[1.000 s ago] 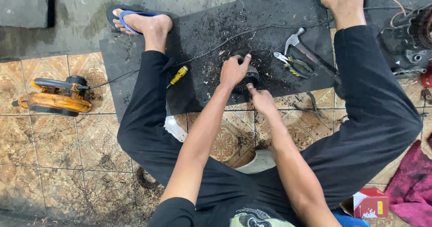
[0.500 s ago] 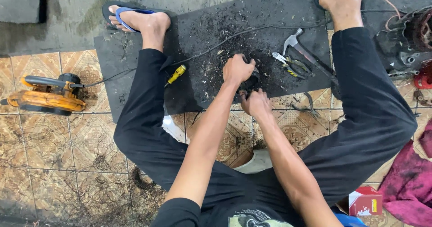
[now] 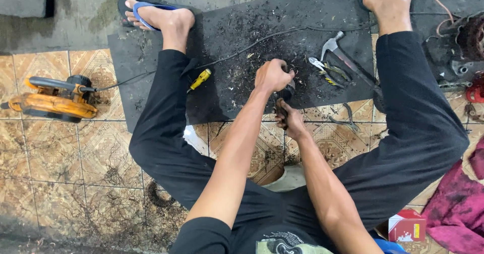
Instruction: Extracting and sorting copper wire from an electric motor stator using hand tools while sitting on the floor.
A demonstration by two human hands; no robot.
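the person sits on the floor with legs apart. the left hand is curled tight over a small dark part on the black mat. a second ago it was more open. the right hand has moved up close and pinches the part from below. a hammer and pliers lie near.

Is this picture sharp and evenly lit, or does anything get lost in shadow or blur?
Head view: soft, even daylight, no glare, faint shadows. The left hand and right hand look sharp, but the dark part they hold merges with the black mat. The edges bend slightly, as with a wide lens.
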